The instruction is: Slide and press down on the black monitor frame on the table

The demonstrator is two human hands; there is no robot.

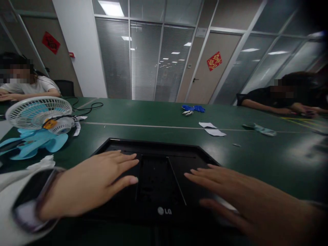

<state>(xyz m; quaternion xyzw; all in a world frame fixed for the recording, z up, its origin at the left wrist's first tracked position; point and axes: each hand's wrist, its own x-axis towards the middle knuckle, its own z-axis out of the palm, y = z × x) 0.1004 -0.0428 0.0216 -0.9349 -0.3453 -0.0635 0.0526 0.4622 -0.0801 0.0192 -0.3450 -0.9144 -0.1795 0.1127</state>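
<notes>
Black LG monitor (159, 184) face down on green surface (256, 153), near edge. Left hand (94, 184) and right hand (238, 194) flat on its back, fingers spread, gripping nothing. Dismantled white fan (41, 114) with blue blades (33, 143) left. Paper slips (212, 130), blue gloves (193, 108) beyond. Two other people seated at far sides.

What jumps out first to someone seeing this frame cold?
Both hands lie flat on a black LG monitor lying back-up on the green table: the left hand on its left side, the right hand on its right. At far left sits a dismantled fan, its white grille above loose blue blades.
</notes>
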